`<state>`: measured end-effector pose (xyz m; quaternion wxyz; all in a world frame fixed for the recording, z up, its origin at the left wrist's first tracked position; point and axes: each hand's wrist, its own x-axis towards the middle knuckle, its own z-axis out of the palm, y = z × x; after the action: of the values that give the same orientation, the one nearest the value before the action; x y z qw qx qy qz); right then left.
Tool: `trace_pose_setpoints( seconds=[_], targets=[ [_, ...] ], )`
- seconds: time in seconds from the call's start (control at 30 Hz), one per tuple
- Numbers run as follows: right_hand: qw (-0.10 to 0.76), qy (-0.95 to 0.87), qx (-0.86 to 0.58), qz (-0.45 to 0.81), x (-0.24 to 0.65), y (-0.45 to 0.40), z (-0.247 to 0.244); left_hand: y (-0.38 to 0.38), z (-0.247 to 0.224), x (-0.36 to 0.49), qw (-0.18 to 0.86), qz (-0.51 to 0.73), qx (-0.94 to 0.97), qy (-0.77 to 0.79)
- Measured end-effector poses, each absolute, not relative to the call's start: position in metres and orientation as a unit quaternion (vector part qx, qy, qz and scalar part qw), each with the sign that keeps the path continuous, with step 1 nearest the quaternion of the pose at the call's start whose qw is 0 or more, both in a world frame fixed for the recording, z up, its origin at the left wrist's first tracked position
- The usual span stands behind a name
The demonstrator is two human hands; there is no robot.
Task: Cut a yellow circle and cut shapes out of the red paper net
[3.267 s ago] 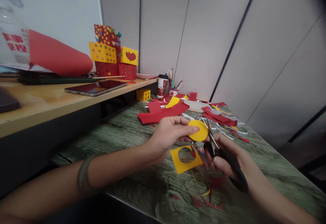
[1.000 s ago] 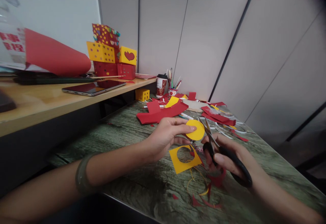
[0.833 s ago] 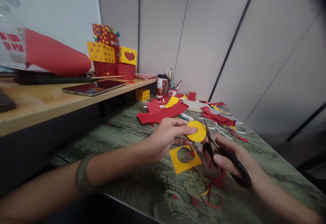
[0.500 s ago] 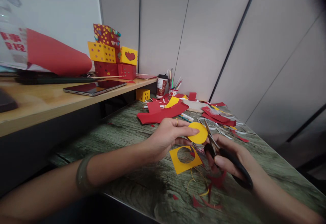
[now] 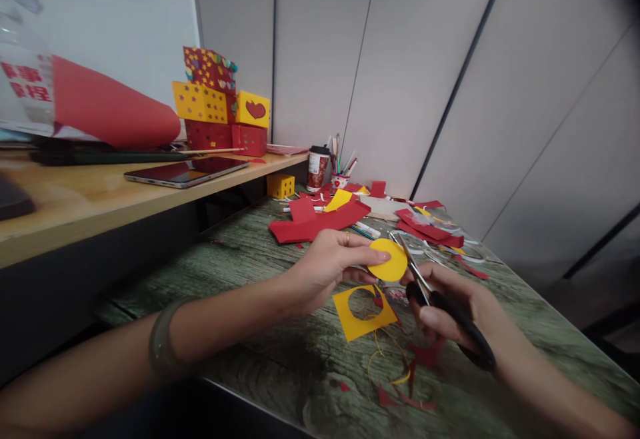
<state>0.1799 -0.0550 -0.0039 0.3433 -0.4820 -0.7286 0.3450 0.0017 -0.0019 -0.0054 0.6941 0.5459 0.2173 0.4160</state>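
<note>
Scraps (image 5: 430, 229) beyond yellow disc (image 5: 393, 266)

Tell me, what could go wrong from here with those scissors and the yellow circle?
The scissors have their blades close by the yellow circle, so a slip might nick its edge. The left hand pinches that circle, its thumb not far from the blades, so a finger could perhaps get cut. The small red scraps look loose and might get brushed aside.

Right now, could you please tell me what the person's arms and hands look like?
No sleeve covers the left forearm or right forearm. A smooth grey-green bangle circles the left forearm, and the left hand wears a thin gold-coloured ring. The right hand shows no glove or ring.
</note>
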Motion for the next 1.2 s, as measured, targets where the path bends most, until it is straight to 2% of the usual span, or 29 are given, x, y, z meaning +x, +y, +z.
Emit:
trace_pose_setpoints(
  seconds=[0.4,0.9,1.2],
  targets=[
    [0.350,-0.719,-0.500,0.334,0.180,-0.056,0.001,0.001,-0.003,0.000,0.691,0.413,0.556,0.209],
    [0.319,-0.765,-0.479,0.288,0.185,-0.056,0.001,0.007,-0.003,-0.003,0.658,0.377,0.618,0.206],
    [0.313,-0.734,-0.490,0.350,0.188,-0.056,0.001,0.008,0.002,-0.007,0.651,0.363,0.630,0.217]
  ],
)
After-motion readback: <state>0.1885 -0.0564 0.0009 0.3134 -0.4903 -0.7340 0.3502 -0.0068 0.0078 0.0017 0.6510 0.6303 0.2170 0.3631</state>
